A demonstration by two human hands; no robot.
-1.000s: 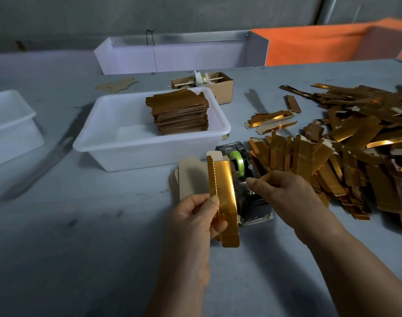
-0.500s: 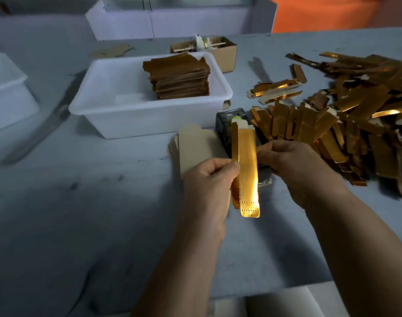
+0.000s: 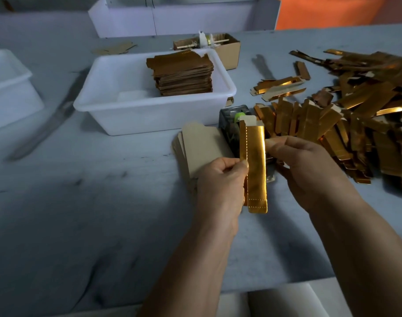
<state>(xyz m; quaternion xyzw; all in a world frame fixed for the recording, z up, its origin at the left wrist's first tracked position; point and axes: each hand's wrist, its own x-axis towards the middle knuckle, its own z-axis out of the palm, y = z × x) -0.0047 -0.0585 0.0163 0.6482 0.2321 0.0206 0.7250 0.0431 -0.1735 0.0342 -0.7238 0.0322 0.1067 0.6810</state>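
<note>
Now | gold box (image 3: 256,165) upright between hands | left hand (image 3: 220,179) pinches edge | right hand (image 3: 302,165) grips side

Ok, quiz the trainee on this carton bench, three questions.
1. True or false: the left hand and the right hand both hold the gold carton.
2. The brown stack of blanks lies: A in the white tub, B beside it, C under it.
3. On which side of the table does the loose carton pile lie?
Key: 1 true; 2 A; 3 the person's right.
</note>
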